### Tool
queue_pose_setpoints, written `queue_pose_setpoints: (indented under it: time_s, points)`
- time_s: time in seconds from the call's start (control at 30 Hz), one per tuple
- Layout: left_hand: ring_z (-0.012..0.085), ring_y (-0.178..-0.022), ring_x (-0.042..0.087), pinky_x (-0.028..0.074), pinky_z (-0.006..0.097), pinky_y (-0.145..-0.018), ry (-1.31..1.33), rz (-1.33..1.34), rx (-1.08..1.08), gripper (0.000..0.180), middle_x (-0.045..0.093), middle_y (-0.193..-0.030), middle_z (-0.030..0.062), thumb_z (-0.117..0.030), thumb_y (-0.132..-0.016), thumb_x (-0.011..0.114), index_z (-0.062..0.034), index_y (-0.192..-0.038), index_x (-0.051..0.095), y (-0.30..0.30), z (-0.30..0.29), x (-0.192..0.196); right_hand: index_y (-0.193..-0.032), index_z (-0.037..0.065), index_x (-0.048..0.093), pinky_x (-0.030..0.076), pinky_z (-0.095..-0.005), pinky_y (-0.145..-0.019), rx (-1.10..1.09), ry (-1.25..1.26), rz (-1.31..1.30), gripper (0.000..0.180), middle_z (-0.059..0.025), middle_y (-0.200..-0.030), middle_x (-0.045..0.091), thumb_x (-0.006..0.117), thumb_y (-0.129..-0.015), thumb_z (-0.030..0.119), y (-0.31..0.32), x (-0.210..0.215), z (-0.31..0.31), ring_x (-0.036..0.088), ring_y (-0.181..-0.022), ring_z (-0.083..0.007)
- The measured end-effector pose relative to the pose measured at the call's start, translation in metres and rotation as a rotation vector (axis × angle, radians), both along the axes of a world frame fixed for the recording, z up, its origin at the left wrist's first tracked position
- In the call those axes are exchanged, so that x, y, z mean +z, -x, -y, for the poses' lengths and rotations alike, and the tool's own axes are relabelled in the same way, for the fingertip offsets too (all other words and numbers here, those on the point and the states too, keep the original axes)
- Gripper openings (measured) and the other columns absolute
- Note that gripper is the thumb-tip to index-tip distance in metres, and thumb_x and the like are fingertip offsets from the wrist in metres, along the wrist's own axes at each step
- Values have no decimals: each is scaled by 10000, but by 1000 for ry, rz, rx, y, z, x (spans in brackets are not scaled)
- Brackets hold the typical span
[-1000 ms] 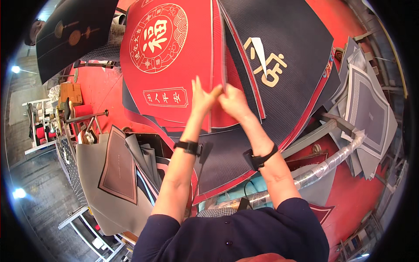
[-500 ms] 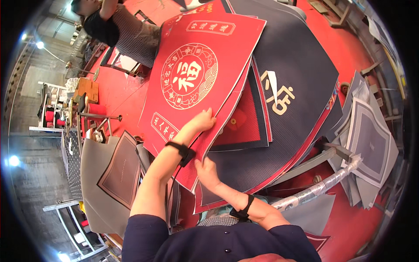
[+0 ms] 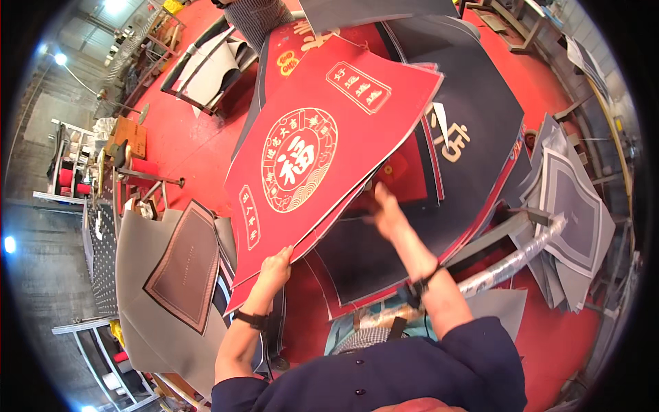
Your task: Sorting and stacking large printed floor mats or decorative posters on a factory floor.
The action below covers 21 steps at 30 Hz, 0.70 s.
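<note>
My left hand (image 3: 276, 268) is closed on the near edge of red floor mats (image 3: 371, 127), which lie in a layer with pale ornaments and a round emblem on top. The mats slant upward over a large stack. Off their right edge, above the stack, my right hand (image 3: 388, 214) has its fingers apart and holds nothing; motion blurs it a little. Beneath is a dark grey mat (image 3: 480, 130) with gold characters and a white flap, lying on red-edged layers. A smaller red mat with a dark border (image 3: 412, 175) is partly covered by the slanting ones.
A person in a checked garment (image 3: 257, 19) stands at the far side. Grey mats (image 3: 576, 199) hang on a rack at right, near a plastic-wrapped bar (image 3: 511, 257). Brown and beige mats (image 3: 182, 268) lie at left. A metal frame (image 3: 213, 69) holds pale sheets.
My left hand has shifted down to the mats' near edge. My right hand has let go of the edge and moved up and right. The red mats have turned and slid rightward.
</note>
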<state>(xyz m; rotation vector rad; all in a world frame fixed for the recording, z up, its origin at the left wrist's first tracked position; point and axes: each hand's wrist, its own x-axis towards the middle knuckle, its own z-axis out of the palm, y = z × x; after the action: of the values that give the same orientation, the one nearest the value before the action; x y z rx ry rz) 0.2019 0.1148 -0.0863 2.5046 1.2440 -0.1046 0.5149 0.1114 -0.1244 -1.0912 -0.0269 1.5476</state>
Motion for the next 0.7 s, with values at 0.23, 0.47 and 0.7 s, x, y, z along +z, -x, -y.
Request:
queue_pose_setpoints:
  time_s: [0.23,0.47,0.7]
  points:
    - [341,-829,584,481,407,-725,146,162,103,437,586,-937,207,6,-649,538,-50,-1083,530,65,93,19,-1333,2,159,345,-289,-903,-269,-685,281,847,-112,-1191,444,601,-770,456,58,65,-34,449,-1069,-180]
    - [340,-805,587,483,422,-692,210,145,-51,400,595,-925,181,-47,-694,515,-74,-1093,523,83,127,-15,-855,-30,608,461,-365,-715,-215,156,1153,269,-239,-816,608,605,-695,186,114,4,14,588,-852,-354]
    - [322,-840,596,489,389,-709,111,458,53,429,595,-918,195,50,-675,477,-83,-1072,564,75,135,30,-846,-19,603,433,-273,-521,-440,-427,851,200,-39,-708,591,507,-670,-8,95,77,51,548,-601,-107]
